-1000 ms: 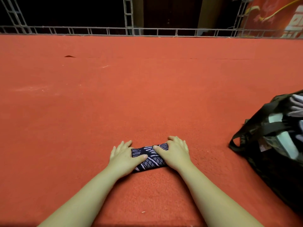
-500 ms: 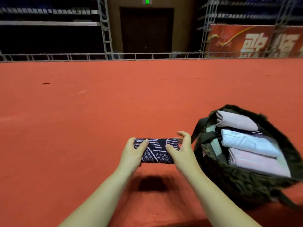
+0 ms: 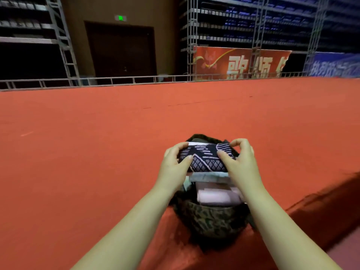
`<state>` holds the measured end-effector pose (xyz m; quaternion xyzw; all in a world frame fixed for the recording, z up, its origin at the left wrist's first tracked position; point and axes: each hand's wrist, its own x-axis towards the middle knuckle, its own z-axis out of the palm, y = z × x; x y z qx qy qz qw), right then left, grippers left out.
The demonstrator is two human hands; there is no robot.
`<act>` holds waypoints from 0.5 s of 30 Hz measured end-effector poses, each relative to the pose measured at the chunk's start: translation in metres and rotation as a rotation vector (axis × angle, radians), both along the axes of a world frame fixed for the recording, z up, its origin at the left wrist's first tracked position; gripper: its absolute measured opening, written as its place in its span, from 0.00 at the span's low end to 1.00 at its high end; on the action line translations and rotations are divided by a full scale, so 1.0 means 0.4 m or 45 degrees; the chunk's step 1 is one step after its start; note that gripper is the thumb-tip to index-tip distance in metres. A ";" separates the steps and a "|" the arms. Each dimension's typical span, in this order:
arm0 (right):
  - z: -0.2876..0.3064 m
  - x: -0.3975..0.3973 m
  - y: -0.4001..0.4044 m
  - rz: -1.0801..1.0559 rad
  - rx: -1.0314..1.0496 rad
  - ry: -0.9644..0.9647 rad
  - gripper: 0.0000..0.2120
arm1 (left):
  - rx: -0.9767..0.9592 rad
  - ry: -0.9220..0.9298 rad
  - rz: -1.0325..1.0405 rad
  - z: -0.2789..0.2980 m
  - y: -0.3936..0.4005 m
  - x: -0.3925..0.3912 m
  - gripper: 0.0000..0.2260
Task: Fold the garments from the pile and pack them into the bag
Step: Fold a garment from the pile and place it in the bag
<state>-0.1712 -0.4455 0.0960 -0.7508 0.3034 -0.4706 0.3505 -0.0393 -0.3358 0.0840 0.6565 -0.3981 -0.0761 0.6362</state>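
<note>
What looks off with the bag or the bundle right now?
Nothing stands out. Both hands, left and right, hold the folded patterned garment level over the open bag, where pale folded garments lie flat. Motion blur hides finer detail.

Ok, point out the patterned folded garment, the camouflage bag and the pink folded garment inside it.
patterned folded garment (image 3: 206, 159), head view, middle of its top face
camouflage bag (image 3: 212, 221), head view, near outer wall
pink folded garment (image 3: 216, 194), head view, its top fold
</note>
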 end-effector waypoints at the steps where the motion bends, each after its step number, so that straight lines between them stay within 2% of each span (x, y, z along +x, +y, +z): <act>1: 0.007 -0.004 -0.026 -0.012 0.003 0.012 0.12 | 0.025 -0.037 -0.014 0.009 -0.025 -0.002 0.15; 4: 0.000 -0.001 -0.089 -0.011 -0.066 0.187 0.09 | 0.287 -0.227 -0.010 0.017 -0.071 0.003 0.16; 6: -0.034 0.009 -0.119 -0.010 -0.178 0.469 0.06 | 0.524 -0.472 -0.004 0.000 -0.080 0.007 0.16; 8: -0.085 0.017 -0.140 0.028 -0.254 0.763 0.11 | 0.716 -0.701 -0.078 -0.029 -0.073 0.005 0.18; 11: -0.133 0.021 -0.164 0.080 -0.259 1.000 0.18 | 0.954 -0.875 -0.190 -0.064 -0.065 0.016 0.22; 15: -0.124 0.032 -0.185 0.103 -0.188 1.103 0.26 | 1.041 -0.910 -0.181 -0.052 -0.078 0.020 0.23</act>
